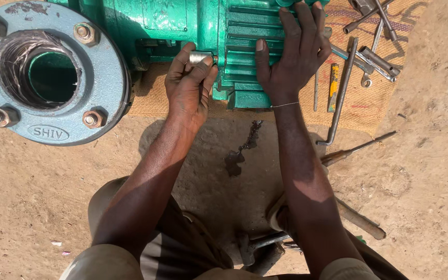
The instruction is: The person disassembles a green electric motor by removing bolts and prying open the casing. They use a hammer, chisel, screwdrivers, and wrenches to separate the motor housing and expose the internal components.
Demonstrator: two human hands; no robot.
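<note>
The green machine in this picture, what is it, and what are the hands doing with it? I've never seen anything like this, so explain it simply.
This is one picture from a camera worn on a person's head, looking down at their own arms. The green machine looks like a motor-driven pump with cooling ribs, and the blue-grey ring with bolts is its pipe flange. It sits on a piece of sacking over sandy ground. The left hand holds a small metal sleeve against the machine's side. The right hand lies flat on the ribbed body. Beside it lie metal tools, including a bent rod.
</note>
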